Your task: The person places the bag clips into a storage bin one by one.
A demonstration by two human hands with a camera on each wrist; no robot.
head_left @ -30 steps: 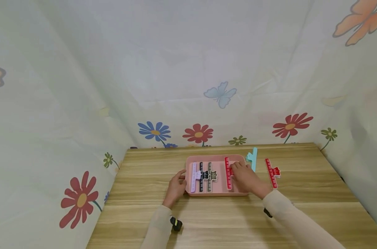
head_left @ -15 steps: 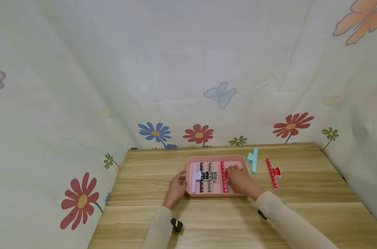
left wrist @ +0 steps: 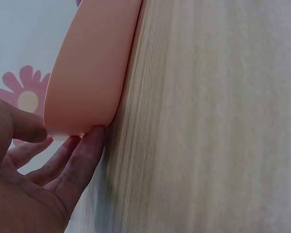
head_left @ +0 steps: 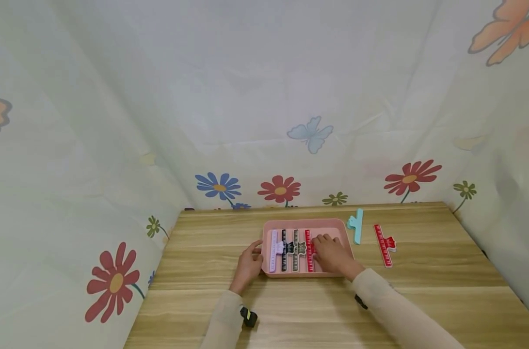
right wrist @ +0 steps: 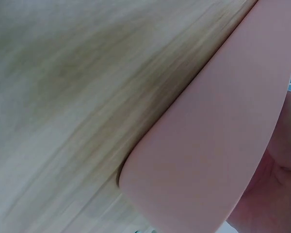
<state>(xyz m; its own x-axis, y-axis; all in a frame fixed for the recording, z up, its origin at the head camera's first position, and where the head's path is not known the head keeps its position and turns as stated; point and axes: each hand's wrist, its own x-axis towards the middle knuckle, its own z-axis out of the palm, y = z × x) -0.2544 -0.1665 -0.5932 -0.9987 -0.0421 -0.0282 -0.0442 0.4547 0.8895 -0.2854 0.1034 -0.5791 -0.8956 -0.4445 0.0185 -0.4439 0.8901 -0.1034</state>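
In the head view, a pink tray [head_left: 329,223] lies on the wooden table. Inside it, a lilac clip [head_left: 273,259], a black clip [head_left: 284,264] and a grey-brown clip [head_left: 296,264] stand side by side, long bars parallel. My right hand [head_left: 332,253] reaches over the tray's right part and grips a red clip [head_left: 309,252] just right of the grey-brown one; the fingers cover its handle. At the tray's left end, my left hand [head_left: 248,264] rests its fingertips against the outer wall [left wrist: 85,107]. The tray wall [right wrist: 199,136] hides the right fingers in the right wrist view.
On the table right of the tray lie a turquoise clip [head_left: 357,228] and, farther right, another red clip [head_left: 384,247]. A white flowered cloth [head_left: 247,121] hangs behind the table [head_left: 303,310] and along both sides.
My right hand has moved left inside the tray with the red clip, bringing it close to the grey-brown clip. My left hand stays against the tray's left end.
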